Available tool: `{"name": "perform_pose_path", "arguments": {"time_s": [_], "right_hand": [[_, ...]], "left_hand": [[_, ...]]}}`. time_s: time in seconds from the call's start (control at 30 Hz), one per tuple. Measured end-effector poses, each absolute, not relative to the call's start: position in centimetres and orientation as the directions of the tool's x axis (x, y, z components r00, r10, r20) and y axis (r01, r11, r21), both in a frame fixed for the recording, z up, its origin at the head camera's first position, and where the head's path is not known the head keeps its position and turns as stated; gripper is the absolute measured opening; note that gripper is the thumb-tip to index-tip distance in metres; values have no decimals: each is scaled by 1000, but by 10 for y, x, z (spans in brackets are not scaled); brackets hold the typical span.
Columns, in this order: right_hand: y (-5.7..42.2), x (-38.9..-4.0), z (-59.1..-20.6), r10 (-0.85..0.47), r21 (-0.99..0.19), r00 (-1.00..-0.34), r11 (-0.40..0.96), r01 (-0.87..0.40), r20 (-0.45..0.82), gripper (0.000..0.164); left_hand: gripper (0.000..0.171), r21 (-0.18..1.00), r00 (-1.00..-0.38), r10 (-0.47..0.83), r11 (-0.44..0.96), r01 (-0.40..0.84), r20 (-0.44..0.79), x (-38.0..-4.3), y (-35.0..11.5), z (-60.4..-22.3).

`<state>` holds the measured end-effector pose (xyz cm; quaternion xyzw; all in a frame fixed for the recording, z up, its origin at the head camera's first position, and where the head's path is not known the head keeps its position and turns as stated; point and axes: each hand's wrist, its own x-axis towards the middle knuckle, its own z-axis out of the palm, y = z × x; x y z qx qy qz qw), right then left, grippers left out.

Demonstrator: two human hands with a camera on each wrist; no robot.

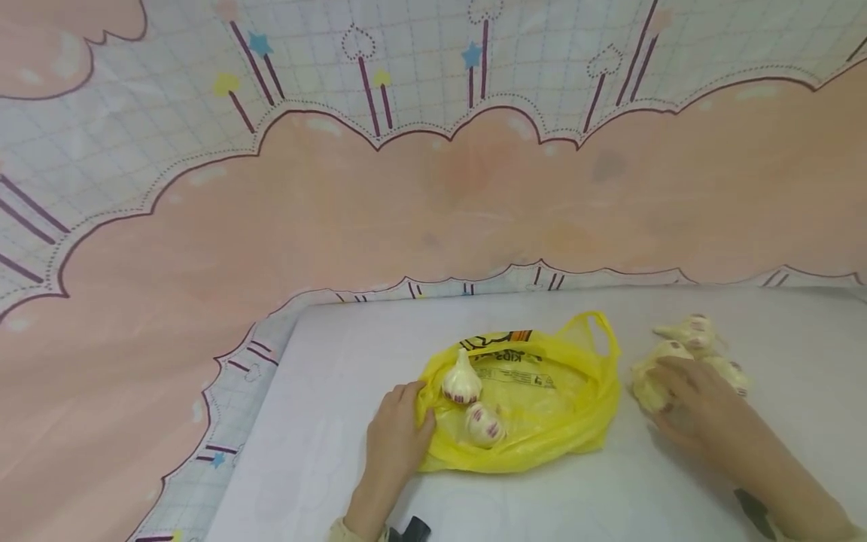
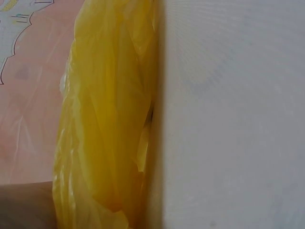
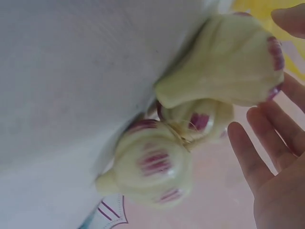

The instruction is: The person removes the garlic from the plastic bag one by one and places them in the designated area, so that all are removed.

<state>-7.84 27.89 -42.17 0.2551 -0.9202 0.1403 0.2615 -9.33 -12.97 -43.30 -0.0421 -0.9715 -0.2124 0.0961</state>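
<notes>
A yellow plastic bag lies on the table with its mouth open, two garlic bulbs inside near its left side. My left hand pinches the bag's left rim between thumb and fingers. In the left wrist view the bag fills much of the picture and hides the fingers. To the right of the bag, my right hand reaches over a garlic bulb. The right wrist view shows its fingers spread around this bulb, the thumb apart from it.
Behind and beside the right hand are two more garlic bulbs, close together. The table is white. A patterned curtain with pink cloud shapes hangs behind it and along the left side.
</notes>
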Motion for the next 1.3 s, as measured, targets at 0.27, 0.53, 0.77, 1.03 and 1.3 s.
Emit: {"name": "perform_pose_path", "arguments": {"time_s": [0.27, 0.53, 0.77, 1.03, 1.3], "right_hand": [[271, -86, -403, -444, -110, -638, 762, -639, 630, 69], [256, -86, -389, -443, -124, -648, 759, -639, 619, 65], [244, -82, -382, -436, -176, -705, 769, -615, 559, 67], [231, -83, -379, -465, -206, -721, 749, -629, 513, 48], [211, -83, -376, -473, -215, -743, 756, -618, 474, 52]], "left_hand": [[40, 389, -971, 55, 910, 144, 232, -94, -131, -433], [41, 391, -975, 43, 912, 127, 218, -97, -132, -431], [41, 394, -980, 45, 911, 120, 195, -96, -130, -431], [41, 393, -981, 47, 912, 119, 187, -97, -130, -432], [41, 401, -978, 53, 907, 130, 200, -97, -130, -433]]}}
